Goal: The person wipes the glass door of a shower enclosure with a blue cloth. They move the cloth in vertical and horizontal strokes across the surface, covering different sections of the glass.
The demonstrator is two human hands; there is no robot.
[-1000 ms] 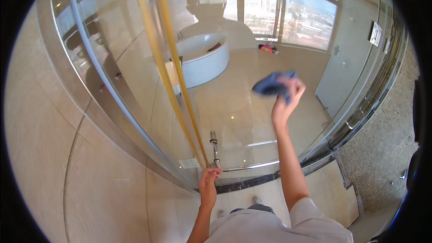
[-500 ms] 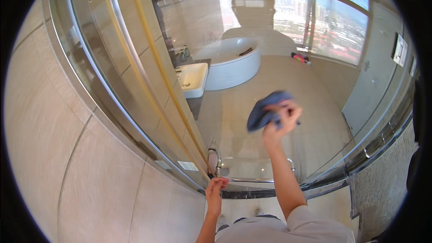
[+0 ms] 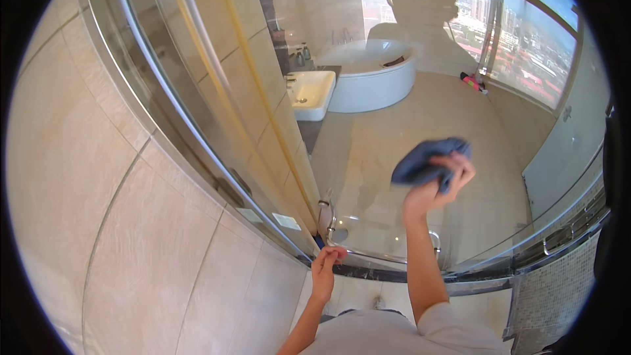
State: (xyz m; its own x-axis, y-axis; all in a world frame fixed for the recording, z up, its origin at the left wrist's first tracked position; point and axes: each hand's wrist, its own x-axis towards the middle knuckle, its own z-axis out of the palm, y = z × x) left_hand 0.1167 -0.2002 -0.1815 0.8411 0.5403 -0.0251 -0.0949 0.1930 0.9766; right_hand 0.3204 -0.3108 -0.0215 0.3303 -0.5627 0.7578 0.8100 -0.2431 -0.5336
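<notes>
I see my right hand [image 3: 439, 181] raised against the curved glass shower door [image 3: 407, 158], forearm running straight up from the lower edge, wrist bent slightly to the left. Its fingers are curled tight around a bunched blue cloth [image 3: 424, 161], which sits pressed on the glass a little right of the door's middle, the loose folds spilling out to the left of my knuckles.

My left hand [image 3: 325, 269] is much lower, at the foot of the door where the glass meets the dark sill. Its fingers are drawn together, fingertips on or just beside the chrome rail [image 3: 368, 255] at the door's bottom edge; I cannot tell whether they actually pinch it. The chrome door handle [image 3: 325, 217] stands just above that hand.

Beyond the door I make out a white basin [image 3: 310, 92], a round white bathtub [image 3: 371, 79] farther back, and a small red and black object [image 3: 474, 82] on the floor by the windows [image 3: 532, 39]. A shadowy reflection of a person lies across the upper glass. Left of the door is beige tiled wall [image 3: 98, 177]; to the door's lower right, a strip of small mosaic tile [image 3: 545, 296].
</notes>
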